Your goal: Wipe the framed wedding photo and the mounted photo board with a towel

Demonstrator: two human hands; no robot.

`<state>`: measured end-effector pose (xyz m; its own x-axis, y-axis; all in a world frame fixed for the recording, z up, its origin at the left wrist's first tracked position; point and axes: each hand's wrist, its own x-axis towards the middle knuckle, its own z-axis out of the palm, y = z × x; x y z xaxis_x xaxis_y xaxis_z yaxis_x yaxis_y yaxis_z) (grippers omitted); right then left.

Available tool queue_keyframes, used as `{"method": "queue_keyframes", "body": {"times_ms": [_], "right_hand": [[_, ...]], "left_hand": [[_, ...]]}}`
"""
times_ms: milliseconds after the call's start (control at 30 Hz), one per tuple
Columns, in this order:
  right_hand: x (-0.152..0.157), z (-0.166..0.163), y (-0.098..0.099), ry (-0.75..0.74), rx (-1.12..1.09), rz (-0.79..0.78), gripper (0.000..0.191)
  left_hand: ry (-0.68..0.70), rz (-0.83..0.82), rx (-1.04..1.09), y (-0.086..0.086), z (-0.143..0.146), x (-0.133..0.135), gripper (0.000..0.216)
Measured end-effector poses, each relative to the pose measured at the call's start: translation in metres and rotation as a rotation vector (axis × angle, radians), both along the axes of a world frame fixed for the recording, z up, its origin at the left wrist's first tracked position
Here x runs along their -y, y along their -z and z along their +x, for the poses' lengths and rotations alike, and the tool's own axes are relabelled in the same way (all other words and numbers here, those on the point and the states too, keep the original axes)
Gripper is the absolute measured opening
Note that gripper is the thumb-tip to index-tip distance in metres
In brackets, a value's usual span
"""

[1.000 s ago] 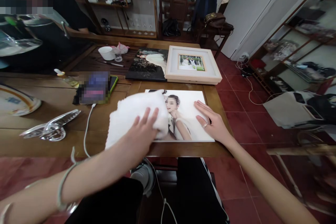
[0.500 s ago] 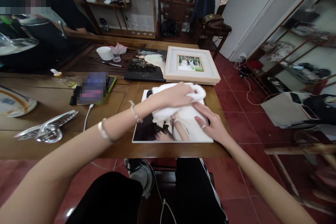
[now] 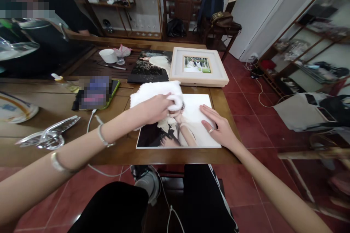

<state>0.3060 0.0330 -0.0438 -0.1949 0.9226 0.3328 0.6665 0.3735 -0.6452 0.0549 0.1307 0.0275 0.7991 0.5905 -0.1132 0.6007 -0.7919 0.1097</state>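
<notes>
A large photo print of a couple lies flat near the front edge of the wooden table. My left hand is closed on a white cloth and presses it onto the upper left part of the print. On the print's right side my right hand rests flat, fingers spread, with a ring on one finger. The cloth hides the print's top left corner.
Behind the print lie a white framed photo and a dark photo board. A phone with a cable, a white bowl, a plate and a glass dish sit to the left. Another person is at the far left.
My left hand swept the cloth from the print's left side up to the top right, then back to the upper left. The right hand stayed flat on the print.
</notes>
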Motion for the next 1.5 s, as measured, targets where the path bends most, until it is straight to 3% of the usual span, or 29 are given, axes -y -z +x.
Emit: {"method": "queue_keyframes", "body": {"times_ms": [133, 233, 400, 500, 600, 700, 833, 967, 1100, 1233, 1400, 1500], "right_hand": [[0.0, 0.0, 0.001, 0.014, -0.003, 0.001, 0.045], [0.0, 0.0, 0.002, 0.014, -0.001, 0.0, 0.046], [0.0, 0.0, 0.003, 0.015, 0.007, 0.001, 0.046], [0.0, -0.001, 0.003, 0.02, -0.001, 0.003, 0.046], [0.0, -0.002, 0.003, 0.02, 0.006, 0.002, 0.045], [0.0, -0.002, 0.002, 0.025, 0.015, 0.004, 0.045], [0.001, -0.003, 0.002, 0.022, 0.013, 0.017, 0.045], [0.001, -0.002, 0.003, 0.017, 0.007, 0.022, 0.045], [0.0, -0.001, 0.004, 0.018, 0.004, 0.028, 0.045], [0.0, -0.002, 0.004, 0.026, 0.021, 0.027, 0.044], [0.0, -0.002, 0.003, 0.031, 0.034, 0.011, 0.044], [0.0, -0.002, 0.003, 0.032, 0.037, 0.013, 0.045]], "left_hand": [[-0.059, 0.061, 0.06, 0.016, -0.037, -0.007, 0.037], [-0.067, 0.03, 0.029, 0.022, -0.042, 0.0, 0.043], [-0.022, -0.035, -0.057, 0.013, -0.032, 0.067, 0.042], [0.061, -0.092, 0.01, 0.009, -0.03, 0.118, 0.038], [0.149, -0.087, 0.11, 0.01, -0.03, 0.142, 0.032], [0.125, -0.074, 0.106, 0.012, -0.029, 0.128, 0.035], [0.031, -0.034, 0.094, 0.017, -0.027, 0.074, 0.043], [-0.003, 0.097, 0.151, 0.03, -0.028, 0.022, 0.032], [0.022, 0.164, 0.107, 0.033, -0.028, 0.008, 0.032], [0.083, 0.18, 0.038, 0.033, -0.028, 0.046, 0.028], [0.172, 0.192, 0.212, 0.042, -0.032, 0.123, 0.012], [0.223, 0.13, 0.243, 0.042, -0.035, 0.135, 0.009]]}}
